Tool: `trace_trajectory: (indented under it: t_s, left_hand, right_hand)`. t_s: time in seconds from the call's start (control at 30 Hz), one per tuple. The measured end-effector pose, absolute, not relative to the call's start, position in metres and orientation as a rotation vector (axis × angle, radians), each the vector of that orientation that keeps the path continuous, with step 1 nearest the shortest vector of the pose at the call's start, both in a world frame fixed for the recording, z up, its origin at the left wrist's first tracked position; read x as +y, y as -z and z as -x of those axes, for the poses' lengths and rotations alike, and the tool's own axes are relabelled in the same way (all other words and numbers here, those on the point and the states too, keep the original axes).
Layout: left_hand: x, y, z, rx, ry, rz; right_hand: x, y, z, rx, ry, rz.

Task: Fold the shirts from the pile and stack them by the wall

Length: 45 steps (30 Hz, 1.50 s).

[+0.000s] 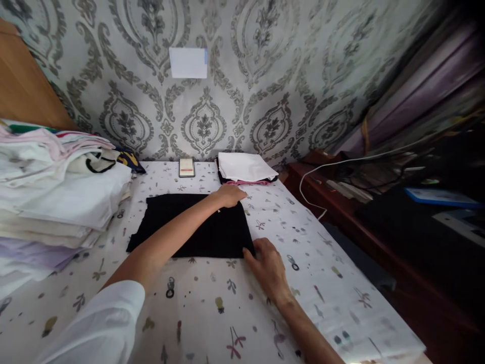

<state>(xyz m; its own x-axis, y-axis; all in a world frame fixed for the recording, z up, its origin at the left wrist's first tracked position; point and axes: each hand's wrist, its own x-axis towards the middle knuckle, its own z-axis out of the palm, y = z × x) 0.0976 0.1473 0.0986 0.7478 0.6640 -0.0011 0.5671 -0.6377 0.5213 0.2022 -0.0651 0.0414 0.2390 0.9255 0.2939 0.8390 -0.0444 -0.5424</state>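
Note:
A black folded garment lies flat on the patterned bedsheet. Across it reaches my left arm, and my left hand is closed on its far right corner. At the near right corner, my right hand pinches the edge, thumb on the cloth and the other fingers curled beside it. A small pale mark shows on the fabric just below my left hand. My left forearm hides part of the garment's middle.
A tall pile of folded clothes stands at the left. Against the wall are a small stack topped with white cloth and a small dark-edged card or device. Right of the bed, a white cable hangs by a dark red wooden surface.

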Motion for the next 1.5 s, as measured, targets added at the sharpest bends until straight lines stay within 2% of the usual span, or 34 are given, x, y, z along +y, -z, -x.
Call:
trace_trajectory:
  t_s: [0.1, 0.2, 0.37, 0.57, 0.9, 1.07, 1.17, 1.23, 1.37, 1.5]
  left_hand:
    - [0.154, -0.113, -0.066, 0.952, -0.333, -2.339]
    - [0.160, -0.127, -0.012, 0.938, -0.437, -2.113]
    - [0.158, -0.127, 0.088, 0.989, -0.695, -1.544]
    - [0.150, -0.090, 0.153, 1.316, -0.880, -1.425]
    - [0.149, -0.072, 0.175, 1.593, -0.855, -1.698]
    - [0.114, -0.076, 0.157, 1.681, -0.818, -2.308]
    - [0.090, -0.067, 0.144, 1.448, -0.745, -2.496]
    - [0.081, -0.056, 0.140, 1.378, -0.620, -2.496]
    - [0.078, -0.042, 0.146, 1.483, -0.349, -2.467]
    - [0.092, -0.056, 0.148, 1.519, -0.406, -2.582]
  right_hand:
    - [-0.064, -0.058, -0.188, -1.497, -0.370, 1.732]
    - [-0.062, -0.075, -0.157, -1.522, -0.394, 1.602]
    - [-0.043, -0.084, -0.080, -2.016, -0.211, 1.281]
    - [-0.023, -0.074, -0.012, -2.507, 0.015, 1.147]
    - [-0.017, -0.081, 0.027, -2.662, -0.140, 1.146]
    - [-0.004, -0.091, -0.010, -2.373, -0.441, 1.017]
    - [0.001, -0.076, -0.029, -2.237, -0.299, 1.197]
    - [-0.007, -0.060, -0.033, -2.352, -0.215, 1.232]
    - [-0.042, -0.046, -0.030, -2.631, -0.293, 1.021]
    - [-0.060, -0.055, -0.044, -2.510, -0.515, 0.868]
